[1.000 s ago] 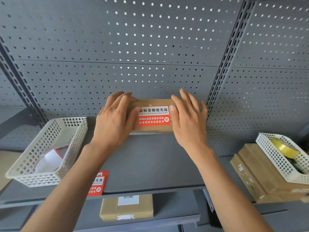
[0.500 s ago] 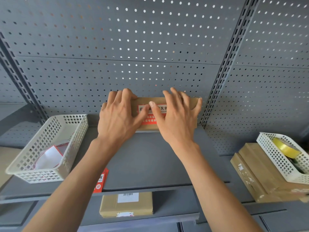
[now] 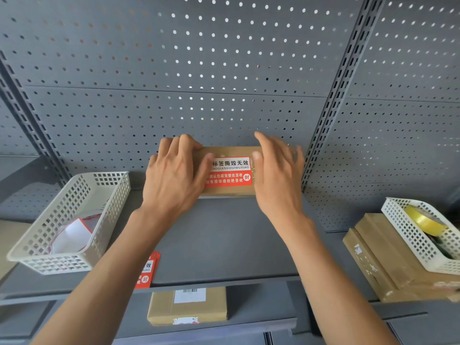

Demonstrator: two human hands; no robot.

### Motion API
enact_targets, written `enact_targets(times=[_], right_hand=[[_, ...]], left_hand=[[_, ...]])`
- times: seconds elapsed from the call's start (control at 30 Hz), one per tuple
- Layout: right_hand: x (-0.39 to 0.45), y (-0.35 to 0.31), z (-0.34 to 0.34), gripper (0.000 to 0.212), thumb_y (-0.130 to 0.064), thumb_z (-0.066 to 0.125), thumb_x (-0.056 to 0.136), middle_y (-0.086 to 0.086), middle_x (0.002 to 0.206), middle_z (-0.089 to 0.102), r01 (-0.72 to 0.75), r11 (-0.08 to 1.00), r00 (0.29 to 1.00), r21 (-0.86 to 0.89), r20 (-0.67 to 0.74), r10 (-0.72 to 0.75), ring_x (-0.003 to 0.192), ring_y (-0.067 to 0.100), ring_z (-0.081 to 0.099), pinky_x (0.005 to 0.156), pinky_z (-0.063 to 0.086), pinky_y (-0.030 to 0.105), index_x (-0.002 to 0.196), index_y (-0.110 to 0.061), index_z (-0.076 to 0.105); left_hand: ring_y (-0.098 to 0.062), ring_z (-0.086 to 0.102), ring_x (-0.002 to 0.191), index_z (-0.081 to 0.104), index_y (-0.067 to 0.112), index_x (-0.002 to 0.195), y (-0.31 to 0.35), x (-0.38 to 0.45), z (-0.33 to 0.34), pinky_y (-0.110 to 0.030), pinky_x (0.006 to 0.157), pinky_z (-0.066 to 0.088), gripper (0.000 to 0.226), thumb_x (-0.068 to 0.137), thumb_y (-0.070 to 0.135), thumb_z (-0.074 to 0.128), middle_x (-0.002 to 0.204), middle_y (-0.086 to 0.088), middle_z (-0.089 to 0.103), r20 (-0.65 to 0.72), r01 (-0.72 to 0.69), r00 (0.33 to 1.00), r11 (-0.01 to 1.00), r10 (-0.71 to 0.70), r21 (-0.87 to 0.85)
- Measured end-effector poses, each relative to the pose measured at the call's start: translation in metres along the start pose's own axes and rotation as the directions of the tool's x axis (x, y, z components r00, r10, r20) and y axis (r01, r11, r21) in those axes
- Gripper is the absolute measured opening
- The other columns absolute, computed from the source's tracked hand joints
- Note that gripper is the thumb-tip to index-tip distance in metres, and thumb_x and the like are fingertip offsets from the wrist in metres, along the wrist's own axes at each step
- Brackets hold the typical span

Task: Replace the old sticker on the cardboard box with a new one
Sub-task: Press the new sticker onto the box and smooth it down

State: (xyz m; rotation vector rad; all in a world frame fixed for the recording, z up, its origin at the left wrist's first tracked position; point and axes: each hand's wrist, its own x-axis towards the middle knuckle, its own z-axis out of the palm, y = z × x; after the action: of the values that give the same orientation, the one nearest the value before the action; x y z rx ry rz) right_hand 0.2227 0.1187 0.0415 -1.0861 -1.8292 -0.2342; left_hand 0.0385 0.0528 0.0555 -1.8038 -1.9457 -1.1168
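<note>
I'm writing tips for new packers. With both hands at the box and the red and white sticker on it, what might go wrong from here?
1. The left hand covers the sticker's left end, so a lifted corner or bubble there might go unnoticed.
2. The cardboard box sits against the pegboard; a hard push could skew it.
3. The spare stickers overhang the shelf edge beside the left forearm and might get knocked off.
</note>
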Motion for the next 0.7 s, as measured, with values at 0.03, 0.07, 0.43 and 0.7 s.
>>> enact_targets(times=[0.03,0.07,0.43,0.7], right_hand=[[0.0,-0.008,0.0,0.042,-0.032,0.043,0.102,0.005,0.13,0.067,-0.017,1.0,0.999,-0.019,0.033,0.017,0.128,0.028,0.057,0.114,0.027,0.069,0.137,-0.012,0.056],[-0.001,-0.016,0.001,0.048,-0.042,0.042,0.102,0.003,0.131,0.066,-0.029,0.999,0.997,-0.039,0.064,0.032,0.13,0.026,0.056,0.115,0.022,0.07,0.139,-0.013,0.054],[-0.004,-0.015,0.011,0.057,-0.056,0.042,0.101,-0.001,0.137,0.065,0.024,0.987,0.996,-0.158,0.087,-0.01,0.134,0.022,0.052,0.114,0.022,0.07,0.137,-0.014,0.055],[-0.005,0.014,0.002,0.039,-0.037,0.041,0.105,0.004,0.138,0.064,0.075,0.994,0.997,-0.078,0.021,-0.074,0.132,0.026,0.054,0.103,0.04,0.053,0.125,-0.012,0.064]], left_hand=[[-0.029,0.052,0.107,0.05,0.016,0.105,0.002,0.0,0.0,-0.045,0.078,0.047,0.039,0.098,0.054,0.052,0.105,-0.002,0.062,0.007,0.02,1.0,1.0,-0.02,-0.003],[-0.029,0.052,0.107,0.05,0.016,0.105,0.004,0.0,0.001,-0.045,0.079,0.046,0.045,0.094,0.06,0.054,0.104,-0.002,0.062,0.008,0.029,1.0,1.0,-0.029,0.0],[-0.029,0.052,0.109,0.051,0.015,0.107,0.002,0.0,0.0,-0.044,0.08,0.045,0.036,0.097,0.05,0.054,0.106,-0.001,0.061,0.025,0.006,1.0,1.0,-0.006,0.022],[-0.029,0.051,0.104,0.048,0.018,0.105,-0.004,-0.002,-0.003,-0.044,0.076,0.046,0.017,0.104,0.035,0.047,0.105,-0.001,0.062,0.013,-0.031,0.999,1.0,0.031,0.003]])
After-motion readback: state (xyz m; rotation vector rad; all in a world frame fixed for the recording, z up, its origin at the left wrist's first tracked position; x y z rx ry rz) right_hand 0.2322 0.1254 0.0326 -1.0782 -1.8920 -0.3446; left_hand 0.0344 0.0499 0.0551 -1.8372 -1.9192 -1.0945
